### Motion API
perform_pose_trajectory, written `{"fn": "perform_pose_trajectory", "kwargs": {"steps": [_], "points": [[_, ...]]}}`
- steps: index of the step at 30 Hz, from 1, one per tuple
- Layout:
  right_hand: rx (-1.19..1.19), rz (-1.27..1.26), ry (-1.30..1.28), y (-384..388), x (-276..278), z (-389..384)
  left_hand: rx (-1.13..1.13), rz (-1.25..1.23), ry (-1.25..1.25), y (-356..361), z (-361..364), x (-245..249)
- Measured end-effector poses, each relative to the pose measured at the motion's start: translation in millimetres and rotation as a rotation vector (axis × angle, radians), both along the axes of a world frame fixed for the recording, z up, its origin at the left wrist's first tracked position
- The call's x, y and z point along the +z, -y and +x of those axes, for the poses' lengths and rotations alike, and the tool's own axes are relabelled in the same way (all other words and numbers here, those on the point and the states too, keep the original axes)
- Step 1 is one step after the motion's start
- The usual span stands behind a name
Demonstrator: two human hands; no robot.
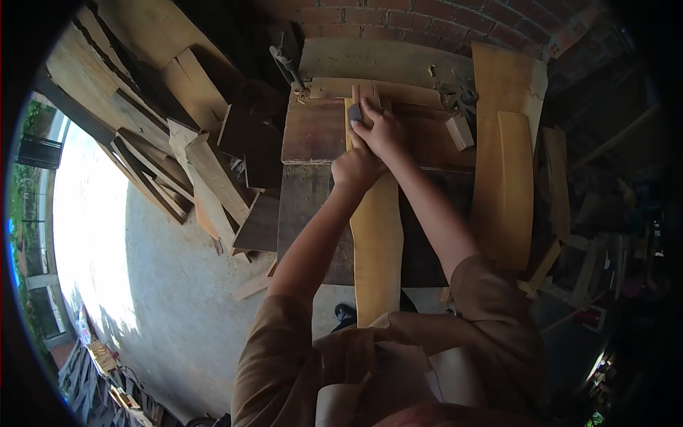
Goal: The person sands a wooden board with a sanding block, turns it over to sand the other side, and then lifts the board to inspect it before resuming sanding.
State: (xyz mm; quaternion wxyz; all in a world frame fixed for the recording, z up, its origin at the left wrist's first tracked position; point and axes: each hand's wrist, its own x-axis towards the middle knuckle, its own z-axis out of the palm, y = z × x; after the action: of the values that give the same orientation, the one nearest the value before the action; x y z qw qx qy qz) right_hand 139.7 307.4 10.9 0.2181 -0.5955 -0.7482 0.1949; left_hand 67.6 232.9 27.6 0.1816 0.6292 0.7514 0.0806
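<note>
A long light wooden board [377, 249] runs from the workbench [306, 213] toward my body. My right hand [382, 132] is closed round a small dark grey block [355, 112] near the far end of the board, beside a narrow wooden strip. Just below it, my left hand [356, 167] rests against the board's left edge, close to my right wrist. Its fingers are partly hidden, and what they hold, if anything, does not show.
Wooden boards [192, 92] lean in a pile at the left. A metal clamp [283, 62] stands at the bench's back left. A small wood block [459, 133] lies right of my hands. Tall planks [498, 156] stand farther right, below a brick wall [427, 25].
</note>
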Motion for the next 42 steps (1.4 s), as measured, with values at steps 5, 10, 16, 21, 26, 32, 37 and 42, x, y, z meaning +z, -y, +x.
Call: {"fn": "perform_pose_trajectory", "kwargs": {"steps": [5,10,16,21,26,32,37,42], "points": [[-0.023,-0.067,0.134,-20,-4,-8,-0.027,-0.001,-0.028,-19,-8,8],[-0.074,-0.010,0.068,53,-1,8,0.017,-0.024,0.018,52,15,1],[-0.069,0.019,0.069,258,-12,59,-0.117,-0.075,-0.041,250,49,-23],[-0.077,-0.024,0.063,300,-7,71,-0.175,-0.047,-0.026,291,56,-30],[-0.140,-0.060,0.007,187,1,51,-0.196,-0.030,-0.092,175,40,-22],[-0.116,-0.104,-0.028,-6,10,20,-0.041,-0.013,-0.061,-16,18,-4],[-0.117,-0.092,0.026,-4,0,19,-0.117,-0.057,-0.089,-13,15,10],[-0.079,-0.049,0.018,122,-4,46,-0.086,-0.177,0.001,111,39,-3]]}}
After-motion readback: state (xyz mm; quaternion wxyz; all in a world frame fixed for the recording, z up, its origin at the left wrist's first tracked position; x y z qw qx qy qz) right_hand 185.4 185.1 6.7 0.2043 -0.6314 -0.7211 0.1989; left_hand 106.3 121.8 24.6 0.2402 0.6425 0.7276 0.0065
